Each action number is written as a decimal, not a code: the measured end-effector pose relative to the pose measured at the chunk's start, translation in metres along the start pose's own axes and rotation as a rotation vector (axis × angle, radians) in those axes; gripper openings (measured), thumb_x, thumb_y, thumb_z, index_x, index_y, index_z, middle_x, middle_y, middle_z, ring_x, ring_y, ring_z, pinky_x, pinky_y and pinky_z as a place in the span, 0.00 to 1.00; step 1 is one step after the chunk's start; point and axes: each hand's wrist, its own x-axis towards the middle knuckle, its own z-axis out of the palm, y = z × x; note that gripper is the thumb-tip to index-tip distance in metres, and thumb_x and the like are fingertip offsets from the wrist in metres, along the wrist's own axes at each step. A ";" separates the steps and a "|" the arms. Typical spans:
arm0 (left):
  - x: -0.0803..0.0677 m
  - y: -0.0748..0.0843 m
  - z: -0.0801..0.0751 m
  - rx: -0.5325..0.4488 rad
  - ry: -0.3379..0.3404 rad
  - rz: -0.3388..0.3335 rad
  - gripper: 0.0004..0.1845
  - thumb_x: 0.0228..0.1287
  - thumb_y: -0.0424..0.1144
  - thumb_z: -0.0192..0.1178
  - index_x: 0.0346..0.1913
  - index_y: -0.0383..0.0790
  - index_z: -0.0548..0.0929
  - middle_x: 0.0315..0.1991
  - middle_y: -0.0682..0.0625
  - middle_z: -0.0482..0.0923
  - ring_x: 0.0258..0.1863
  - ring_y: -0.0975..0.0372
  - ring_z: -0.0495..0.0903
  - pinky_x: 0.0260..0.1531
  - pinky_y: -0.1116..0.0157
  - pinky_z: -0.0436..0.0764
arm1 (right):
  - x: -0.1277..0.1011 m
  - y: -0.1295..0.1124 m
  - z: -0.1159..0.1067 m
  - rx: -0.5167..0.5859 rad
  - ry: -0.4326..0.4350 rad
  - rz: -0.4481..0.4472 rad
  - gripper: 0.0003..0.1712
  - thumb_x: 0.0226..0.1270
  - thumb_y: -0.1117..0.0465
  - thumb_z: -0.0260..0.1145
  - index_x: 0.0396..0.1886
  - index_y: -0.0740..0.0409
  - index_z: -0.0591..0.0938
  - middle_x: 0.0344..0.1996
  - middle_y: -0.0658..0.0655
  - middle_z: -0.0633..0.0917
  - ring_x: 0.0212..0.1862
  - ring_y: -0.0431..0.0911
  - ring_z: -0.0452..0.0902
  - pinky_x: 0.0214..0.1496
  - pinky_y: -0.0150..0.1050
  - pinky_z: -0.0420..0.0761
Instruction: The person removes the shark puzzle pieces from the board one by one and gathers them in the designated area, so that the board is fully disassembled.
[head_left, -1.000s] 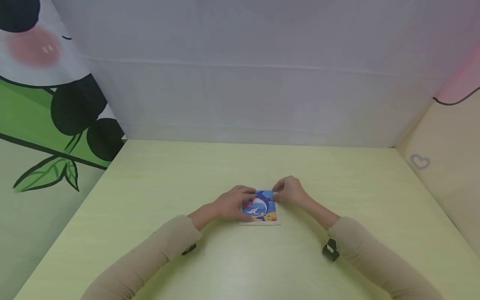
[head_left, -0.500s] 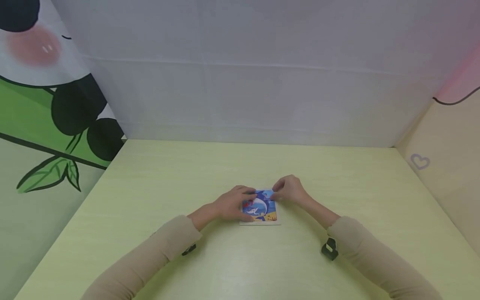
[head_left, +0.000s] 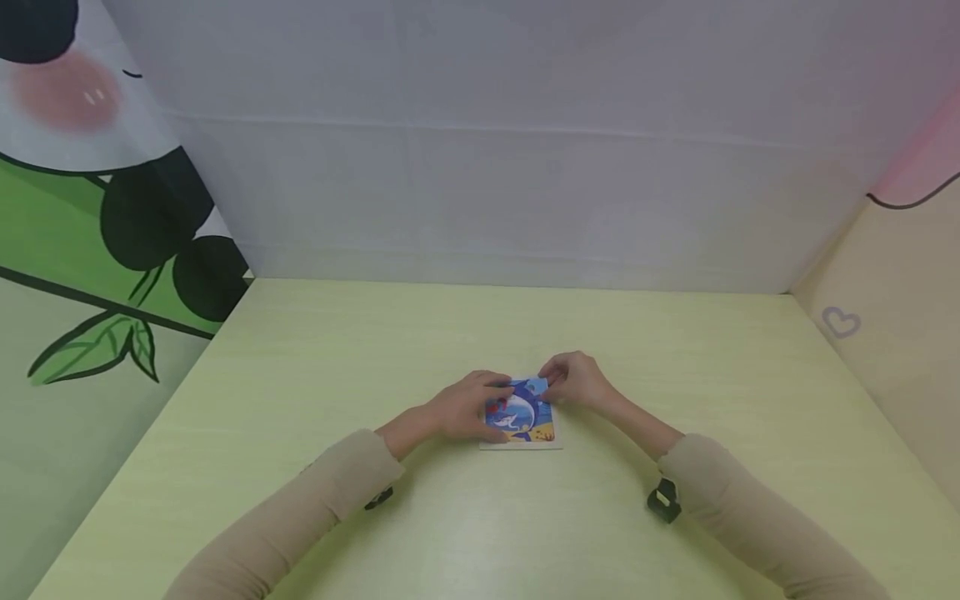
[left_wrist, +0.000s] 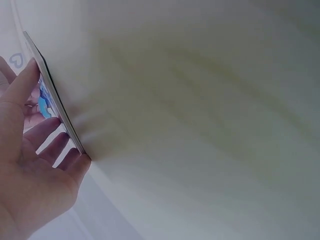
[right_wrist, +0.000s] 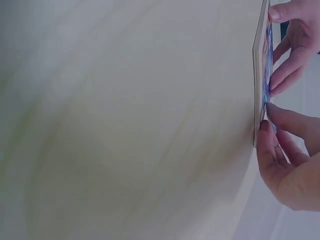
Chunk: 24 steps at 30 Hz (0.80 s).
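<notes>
A small square jigsaw puzzle (head_left: 517,417) with a picture of a dolphin-like sea animal lies flat in a pale board on the table. My left hand (head_left: 463,408) rests across its left side, thumb near the front edge and fingers spread over the picture toward the back. At the far right corner, my right hand (head_left: 581,380) pinches a blue puzzle piece (head_left: 537,385) between thumb and fingers. The right wrist view shows thumb and fingertip meeting at the end of the board (right_wrist: 258,75), where the piece tilts up slightly; the fingers hide part of it.
The pale yellow table (head_left: 390,333) spreads around the puzzle. A white cloth wall (head_left: 525,183) rises behind it, with a cartoon-printed panel (head_left: 150,217) at left and a beige panel (head_left: 892,367) at right. Dark wrist devices (head_left: 663,502) sit under the sleeves.
My right fingers have shifted slightly left at the far right corner, and the blue piece there now sits a little askew. My left hand and the board stay in place.
</notes>
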 end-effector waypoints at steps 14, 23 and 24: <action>0.001 -0.003 0.000 -0.027 0.006 -0.048 0.39 0.50 0.52 0.66 0.62 0.35 0.68 0.65 0.45 0.60 0.64 0.52 0.58 0.62 0.58 0.61 | 0.000 0.002 0.001 0.098 0.033 0.063 0.16 0.45 0.69 0.71 0.38 0.69 0.83 0.31 0.61 0.85 0.33 0.47 0.80 0.36 0.35 0.80; 0.005 -0.005 0.001 -0.006 0.006 -0.044 0.39 0.50 0.53 0.66 0.62 0.35 0.69 0.64 0.45 0.61 0.64 0.54 0.58 0.62 0.59 0.61 | 0.004 0.005 0.000 0.154 0.022 0.154 0.18 0.46 0.67 0.72 0.40 0.67 0.83 0.31 0.58 0.85 0.34 0.44 0.79 0.38 0.34 0.79; 0.006 -0.005 0.001 -0.004 0.006 -0.044 0.39 0.50 0.53 0.66 0.62 0.35 0.69 0.64 0.46 0.61 0.64 0.54 0.58 0.63 0.59 0.61 | 0.004 0.006 -0.001 0.162 0.023 0.160 0.18 0.46 0.67 0.72 0.40 0.67 0.83 0.31 0.58 0.85 0.34 0.44 0.79 0.38 0.34 0.79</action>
